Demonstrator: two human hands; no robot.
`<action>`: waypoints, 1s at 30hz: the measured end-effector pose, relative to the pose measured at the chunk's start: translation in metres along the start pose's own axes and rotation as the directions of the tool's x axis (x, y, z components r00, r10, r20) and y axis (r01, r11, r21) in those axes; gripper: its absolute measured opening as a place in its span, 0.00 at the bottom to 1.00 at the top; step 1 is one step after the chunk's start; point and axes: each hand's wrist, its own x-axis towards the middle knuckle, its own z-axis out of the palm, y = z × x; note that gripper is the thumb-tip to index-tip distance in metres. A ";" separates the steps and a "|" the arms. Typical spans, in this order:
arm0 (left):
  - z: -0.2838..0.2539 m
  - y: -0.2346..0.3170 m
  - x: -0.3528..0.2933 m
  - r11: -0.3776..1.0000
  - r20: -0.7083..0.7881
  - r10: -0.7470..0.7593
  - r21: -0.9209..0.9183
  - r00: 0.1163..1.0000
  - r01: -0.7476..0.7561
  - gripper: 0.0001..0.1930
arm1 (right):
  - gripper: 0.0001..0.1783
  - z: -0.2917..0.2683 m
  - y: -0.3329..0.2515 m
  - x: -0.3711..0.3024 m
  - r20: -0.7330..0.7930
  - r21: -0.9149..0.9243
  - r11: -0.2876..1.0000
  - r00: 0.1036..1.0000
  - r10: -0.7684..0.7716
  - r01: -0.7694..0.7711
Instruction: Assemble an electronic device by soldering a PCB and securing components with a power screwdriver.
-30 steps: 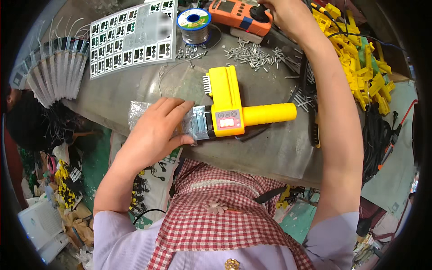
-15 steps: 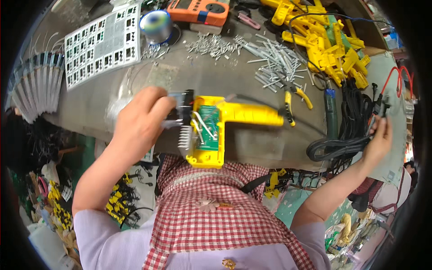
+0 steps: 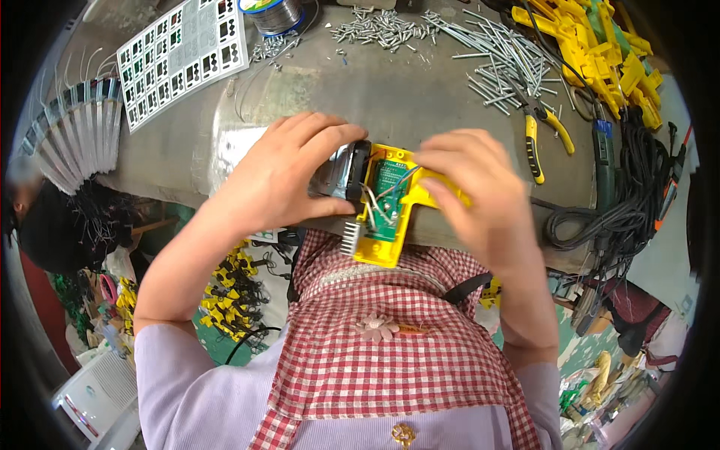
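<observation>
A yellow plastic housing half (image 3: 382,253) with a handle lies open at the table's near edge. Inside it sits a green circuit board (image 3: 388,199) with white, blue and dark wires; a finned metal heat sink (image 3: 349,238) sticks out at its left side. My left hand (image 3: 281,169) is closed around a clear-and-black part (image 3: 358,171) at the housing's left end. My right hand (image 3: 476,187), slightly blurred, is curled over the handle, thumb and fingers on either side of it. The fingers hide much of the handle.
Beyond lie loose screws (image 3: 382,28), long screws (image 3: 499,56), a solder spool (image 3: 274,15) and a printed sheet (image 3: 182,56). To the right are yellow-handled pliers (image 3: 534,139), yellow housings (image 3: 592,37) and black cables (image 3: 634,172). Wired strips (image 3: 75,135) fan out at the left.
My right hand has left the black cables at the right and come to the housing's handle. My left hand and the housing have shifted slightly right in the picture as the view moved.
</observation>
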 end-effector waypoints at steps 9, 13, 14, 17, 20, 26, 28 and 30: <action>0.015 0.005 -0.004 0.997 -0.098 -0.080 0.007 0.992 0.081 0.39 | 0.11 0.039 0.004 0.014 -0.049 -0.010 1.000 0.999 0.019 -0.020; 0.015 0.003 -0.002 0.996 -0.083 -0.091 -0.011 0.992 0.090 0.39 | 0.10 0.041 0.000 0.020 -0.020 -0.028 0.998 0.998 0.052 -0.052; 0.014 0.003 -0.002 0.995 -0.074 -0.101 -0.013 0.992 0.101 0.39 | 0.10 0.042 -0.001 0.021 -0.005 -0.078 0.995 0.998 0.063 -0.063; 0.015 0.004 -0.002 0.994 -0.069 -0.113 -0.016 0.991 0.112 0.40 | 0.11 0.042 0.001 0.021 0.023 -0.146 0.989 1.000 -0.015 0.018; 0.015 0.004 -0.006 0.993 -0.072 -0.118 -0.021 0.990 0.117 0.40 | 0.13 0.029 -0.006 0.011 0.011 -0.168 0.986 1.000 0.004 -0.002; 0.013 0.005 -0.004 0.995 -0.082 -0.098 -0.038 0.992 0.095 0.41 | 0.18 0.035 -0.027 -0.011 -0.008 -0.144 0.974 0.984 0.176 -0.175; 0.014 0.005 -0.004 0.994 -0.080 -0.108 -0.042 0.991 0.105 0.42 | 0.21 0.037 -0.029 -0.012 0.000 -0.122 0.973 0.980 0.200 -0.198; 0.016 0.005 -0.003 0.996 -0.098 -0.091 -0.024 0.991 0.089 0.42 | 0.20 0.040 -0.026 -0.013 -0.033 -0.140 0.974 0.984 0.178 -0.181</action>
